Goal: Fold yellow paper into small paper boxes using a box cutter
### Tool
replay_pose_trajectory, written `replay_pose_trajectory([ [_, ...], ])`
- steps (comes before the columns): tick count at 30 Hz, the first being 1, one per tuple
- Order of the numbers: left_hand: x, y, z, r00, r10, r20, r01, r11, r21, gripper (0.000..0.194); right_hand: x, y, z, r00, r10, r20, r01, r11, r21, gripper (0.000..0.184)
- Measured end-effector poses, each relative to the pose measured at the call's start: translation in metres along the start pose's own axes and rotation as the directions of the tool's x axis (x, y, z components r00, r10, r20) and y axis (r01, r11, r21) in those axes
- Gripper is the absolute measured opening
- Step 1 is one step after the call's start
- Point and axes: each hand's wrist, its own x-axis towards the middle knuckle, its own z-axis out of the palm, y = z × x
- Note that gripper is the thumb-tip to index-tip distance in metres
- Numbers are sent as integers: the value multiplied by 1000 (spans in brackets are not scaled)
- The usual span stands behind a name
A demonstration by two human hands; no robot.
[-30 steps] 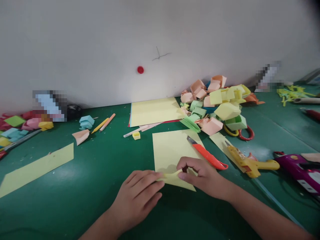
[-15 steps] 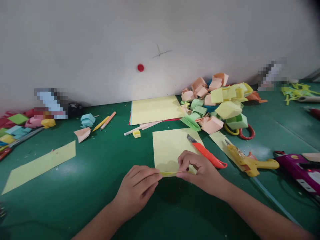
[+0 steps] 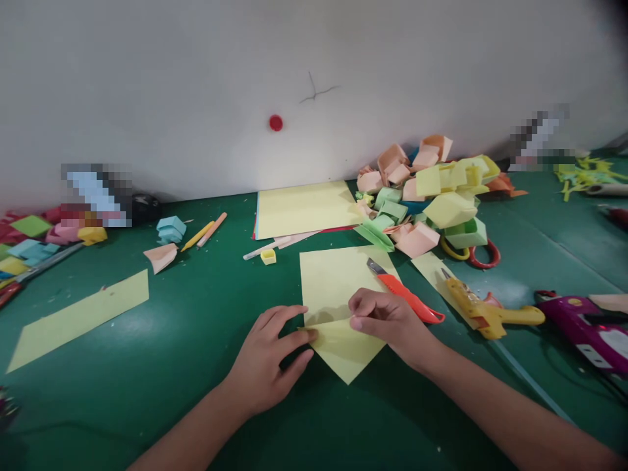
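Note:
A pale yellow paper sheet point(image 3: 338, 288) lies on the green table point(image 3: 196, 307) in front of me, its near edge folded up so a triangular flap points toward me. My left hand point(image 3: 267, 360) pinches the left end of the fold, fingers closed on the paper. My right hand point(image 3: 387, 320) pinches the fold's right end, fingers curled on the sheet. An orange utility knife point(image 3: 405, 297) rests on the sheet's right edge, just beyond my right hand.
A yellow glue gun point(image 3: 485, 311) and a purple tool point(image 3: 583, 327) lie to the right. A heap of folded paper boxes point(image 3: 426, 196) and red scissors point(image 3: 483, 255) sit behind. A paper stack point(image 3: 304, 209), pencils point(image 3: 203, 235) and a yellow strip point(image 3: 78, 317) lie left.
Both hands have brought the sheet's near edge up and over; the raised strip of paper now lies flat as a folded flap with a point toward me.

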Motion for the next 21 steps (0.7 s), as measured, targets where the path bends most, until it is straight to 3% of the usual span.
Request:
replay_pose_trajectory([
  [3, -1, -1, 2, 1000, -18, 18, 18, 1000, 23, 24, 1, 3, -3, 996, 45, -71, -51, 994, -92, 36],
  [6, -2, -1, 4, 999, -25, 22, 23, 998, 56, 22, 1, 5, -8, 986, 64, -157, -113, 939, -325, 33],
  [11, -1, 3, 5, 999, 34, -16, -32, 994, 106, 21, 2, 7, -15, 979, -52, -197, -75, 809, -583, 19],
  [14, -1, 4, 6, 995, 92, -49, -85, 987, 133, 20, 2, 12, -17, 984, -80, -157, -44, 753, -657, 18],
  [17, -3, 4, 8, 988, 148, -36, -143, 982, 125, 22, 3, 16, -20, 988, -148, -40, 75, 695, -715, 21],
  [21, -4, 3, 9, 992, 122, 20, -124, 988, 92, 24, 4, 17, -22, 976, -185, 112, 202, 599, -774, 26],
])
